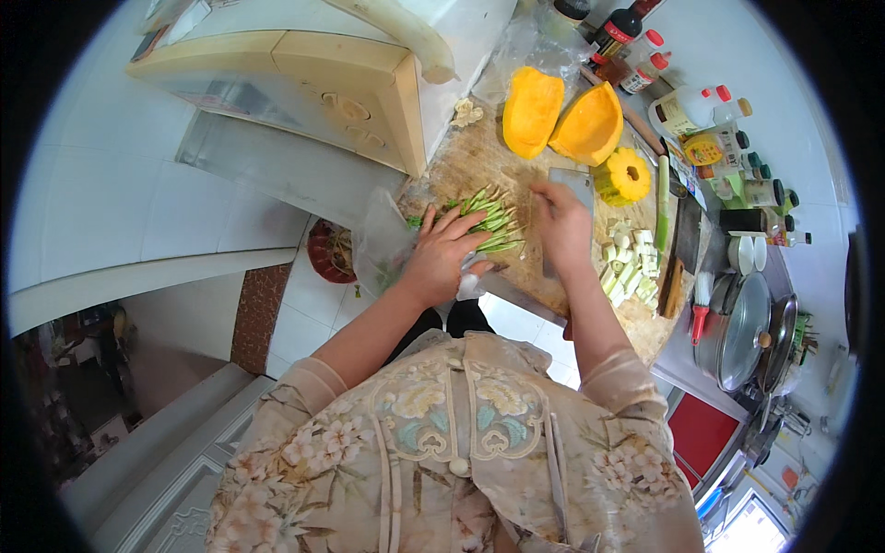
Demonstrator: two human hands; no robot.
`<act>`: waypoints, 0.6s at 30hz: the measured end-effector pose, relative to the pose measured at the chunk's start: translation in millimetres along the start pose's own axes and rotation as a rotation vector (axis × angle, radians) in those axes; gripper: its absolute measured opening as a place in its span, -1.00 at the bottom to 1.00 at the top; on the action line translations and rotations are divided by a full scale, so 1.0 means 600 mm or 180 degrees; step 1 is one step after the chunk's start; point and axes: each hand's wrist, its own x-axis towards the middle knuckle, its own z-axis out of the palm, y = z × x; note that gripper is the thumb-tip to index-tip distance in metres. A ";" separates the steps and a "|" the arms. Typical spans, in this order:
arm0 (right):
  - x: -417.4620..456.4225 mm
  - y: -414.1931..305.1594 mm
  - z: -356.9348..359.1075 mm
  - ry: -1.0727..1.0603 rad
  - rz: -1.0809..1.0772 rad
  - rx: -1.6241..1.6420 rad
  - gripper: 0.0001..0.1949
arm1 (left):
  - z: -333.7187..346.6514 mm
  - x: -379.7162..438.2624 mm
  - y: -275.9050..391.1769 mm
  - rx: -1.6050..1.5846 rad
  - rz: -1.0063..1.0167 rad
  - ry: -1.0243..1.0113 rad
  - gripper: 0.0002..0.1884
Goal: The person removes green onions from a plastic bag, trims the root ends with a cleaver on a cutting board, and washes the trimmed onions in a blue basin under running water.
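My left hand (446, 259) lies over a bunch of thin green vegetable stems (494, 220), its fingers spread across them and pressing them to the wooden cutting board (477, 155). Thin clear plastic (382, 242) hangs at the board's edge beside this hand, and a whitish crumpled piece (470, 280) shows by its thumb. To the right of the stems, my right hand (563, 225) is above a cleaver (579, 185), fingers curled. Whether anything is between those fingertips cannot be made out. The cleaver's blade is partly hidden beneath the hand and forearm.
Cut pumpkin pieces (532, 110) and a ridged yellow pumpkin end (622, 178) sit on the far side. Chopped pale green pieces (630, 266) are piled at right, near a long green stalk (663, 204). Bottles (684, 110) and a glass-lidded pot (745, 332) line the wall.
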 end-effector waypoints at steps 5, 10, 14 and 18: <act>-0.071 0.024 -0.089 -0.0194 0.0801 -0.0308 -0.74 | -0.002 0.001 -0.005 0.0023 0.0038 0.0044 -0.59; -0.143 0.020 -0.125 -0.0774 0.1030 -0.0881 -0.45 | 0.004 0.003 -0.002 -0.0038 0.0060 0.0050 -0.59; -0.151 0.031 -0.116 -0.0587 0.1024 -0.0946 -0.38 | 0.000 0.004 0.001 0.0096 0.0013 -0.0063 -0.59; -0.149 0.027 -0.126 -0.0805 0.1411 -0.0519 -0.37 | -0.001 0.004 0.005 0.0118 0.0050 -0.0060 -0.58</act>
